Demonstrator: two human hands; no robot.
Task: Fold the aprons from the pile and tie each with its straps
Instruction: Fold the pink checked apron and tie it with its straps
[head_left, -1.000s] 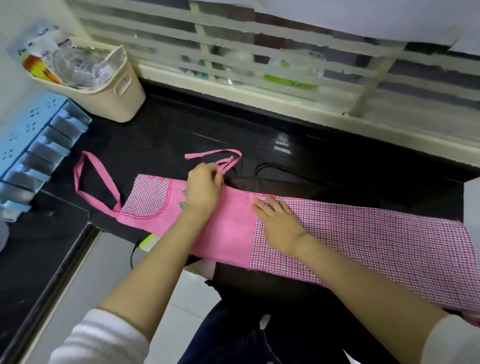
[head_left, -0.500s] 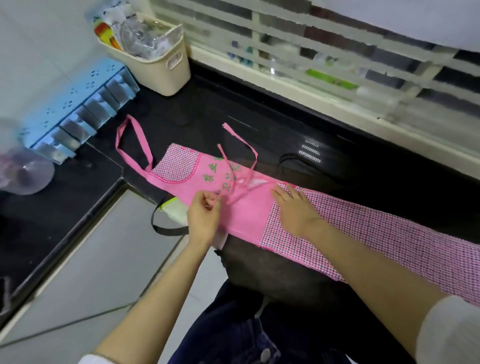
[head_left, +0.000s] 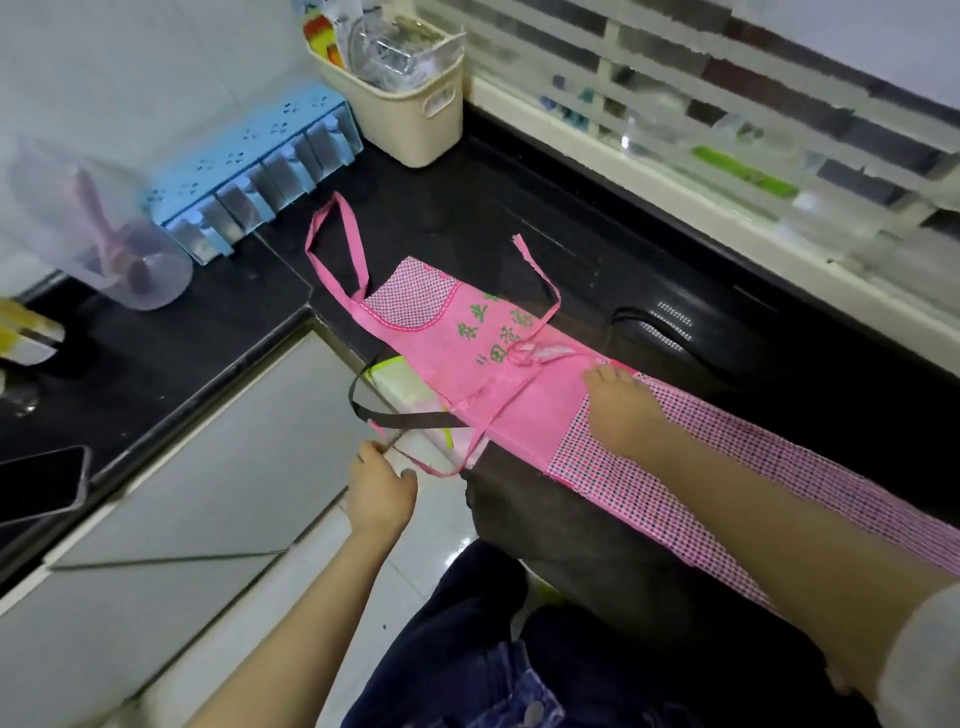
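Apron (head_left: 452, 374) folded into a long strip on the black tabletop (head_left: 467, 208), right end cut off by the frame. Window behind, bin (head_left: 415, 119) in the corner. Right grip (head_left: 623, 415) flat, fingers straight, pressing mid-apron. Left grip (head_left: 382, 493) off the tabletop edge, near the apron, curled on strap (head_left: 439, 469) end. Pinch blurred.

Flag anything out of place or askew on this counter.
The phone at far left seems to jut past the counter edge and could slip. The pink apron also lies skewed, its near side overhanging the edge, one waist strap trailing off, held by the left hand.
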